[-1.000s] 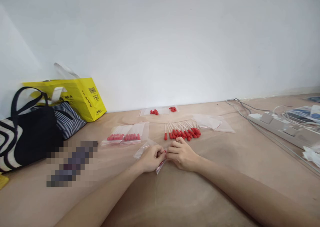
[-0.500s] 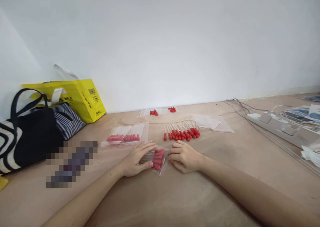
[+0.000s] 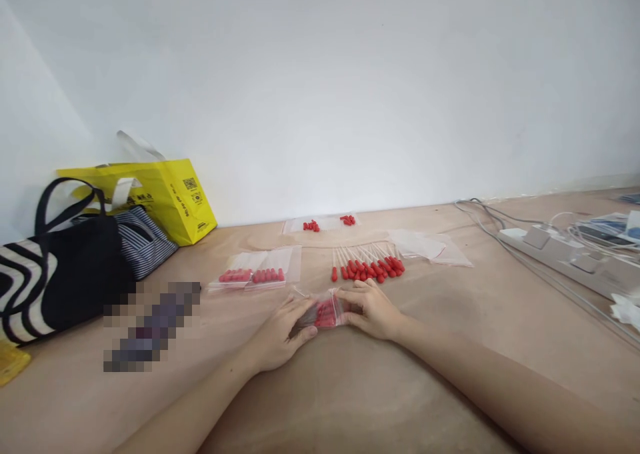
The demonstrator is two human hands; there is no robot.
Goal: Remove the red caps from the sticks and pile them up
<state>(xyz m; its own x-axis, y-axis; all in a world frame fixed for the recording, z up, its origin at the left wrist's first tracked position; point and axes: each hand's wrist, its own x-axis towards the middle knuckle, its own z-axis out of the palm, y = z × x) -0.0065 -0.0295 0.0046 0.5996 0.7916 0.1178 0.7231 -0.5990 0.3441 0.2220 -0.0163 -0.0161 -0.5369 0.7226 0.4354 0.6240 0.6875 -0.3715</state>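
A clear zip bag point(image 3: 327, 313) with several red-tipped sticks inside lies on the table between my hands. My left hand point(image 3: 286, 327) holds its left side, thumb below and fingers above. At the bag's right end, my right hand point(image 3: 369, 309) grips the edge with thumb and fingers; part of that edge is hidden. Just beyond my right hand is a loose pile of red-tipped sticks point(image 3: 370, 266), their pale stems pointing away. Left of it lie filled zip bags point(image 3: 255, 275) of the same sticks.
More filled bags point(image 3: 320, 225) lie near the wall. Flat clear bags point(image 3: 425, 246) rest behind the pile. A yellow shopping bag point(image 3: 193, 204), a black tote point(image 3: 75, 287) and a striped pouch point(image 3: 145, 241) stand left. A power strip point(image 3: 565, 257) with cables lies right.
My right hand has opened from a curled pose to grip the bag's right edge. The bag's end is now drawn up between both hands. The view has shifted slightly.
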